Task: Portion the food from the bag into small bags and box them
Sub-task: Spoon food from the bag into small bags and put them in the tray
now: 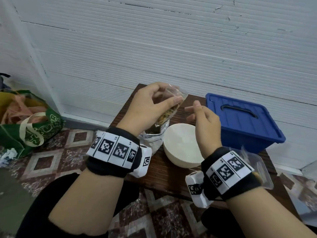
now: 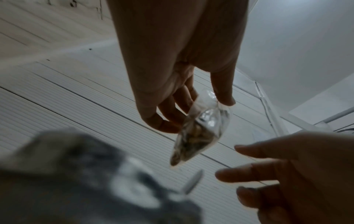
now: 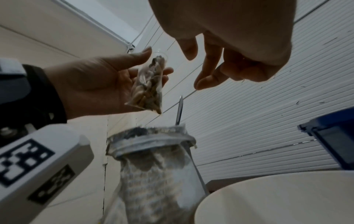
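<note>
My left hand (image 1: 169,97) pinches the top of a small clear bag (image 1: 169,109) partly filled with seeds, held above the open foil food bag (image 1: 154,136). In the left wrist view the thumb and fingers (image 2: 168,115) hold the small bag (image 2: 199,136) by its upper edge. A metal spoon handle (image 3: 180,109) sticks out of the foil bag (image 3: 153,159). My right hand (image 1: 193,107) hovers just right of the small bag, fingers loose and holding nothing. The blue box (image 1: 240,119) stands at the right with its lid on.
A white bowl (image 1: 181,145) sits on the low wooden table (image 1: 164,174) beside the foil bag. Empty clear bags (image 1: 257,162) lie under my right wrist. A green shopping bag (image 1: 34,127) stands on the tiled floor at the left. A white wall runs behind.
</note>
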The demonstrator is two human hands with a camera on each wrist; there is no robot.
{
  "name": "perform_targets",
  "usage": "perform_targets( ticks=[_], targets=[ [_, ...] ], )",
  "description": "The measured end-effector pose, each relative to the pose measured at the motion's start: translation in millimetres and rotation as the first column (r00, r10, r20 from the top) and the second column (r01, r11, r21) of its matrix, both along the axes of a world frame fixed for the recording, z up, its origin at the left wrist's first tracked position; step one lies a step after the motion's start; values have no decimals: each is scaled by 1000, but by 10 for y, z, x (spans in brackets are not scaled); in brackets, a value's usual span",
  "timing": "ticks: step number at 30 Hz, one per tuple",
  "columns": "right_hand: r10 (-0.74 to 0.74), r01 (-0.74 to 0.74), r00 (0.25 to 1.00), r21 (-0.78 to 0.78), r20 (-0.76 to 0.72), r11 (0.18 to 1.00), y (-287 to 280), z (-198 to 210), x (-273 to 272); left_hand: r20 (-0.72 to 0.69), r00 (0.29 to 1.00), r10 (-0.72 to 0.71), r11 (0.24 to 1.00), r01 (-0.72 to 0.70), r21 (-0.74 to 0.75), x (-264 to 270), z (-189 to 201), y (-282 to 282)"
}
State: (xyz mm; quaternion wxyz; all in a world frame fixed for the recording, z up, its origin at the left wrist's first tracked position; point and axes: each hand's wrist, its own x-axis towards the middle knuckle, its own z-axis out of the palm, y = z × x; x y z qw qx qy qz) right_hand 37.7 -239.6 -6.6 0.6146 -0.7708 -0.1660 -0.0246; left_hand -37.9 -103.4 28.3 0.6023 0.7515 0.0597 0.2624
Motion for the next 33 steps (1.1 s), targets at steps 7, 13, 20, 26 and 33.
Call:
perform_targets(
  ticks=[7,13,20,26,33],
  targets=[
    [-32,34,999,142,-16,989,-537,68,-13,11,994,-106,994,105,42,198,-162,-511],
    [-56,56,998,103,-9,993,-894,21,20,-10,995,-96,989,97,108,292,-397,-914],
    [-60,57,998,-91,-28,994,-1136,20,117,-54,979,-195,963,201,182,347,-640,-1112],
    [-20,20,1000,-174,2,984,-1268,74,150,-137,947,-291,946,306,103,406,-769,-1122],
    [63,-74,996,-178,-65,981,-1260,105,127,-110,969,-222,967,234,104,427,-845,-1074]
  ],
)
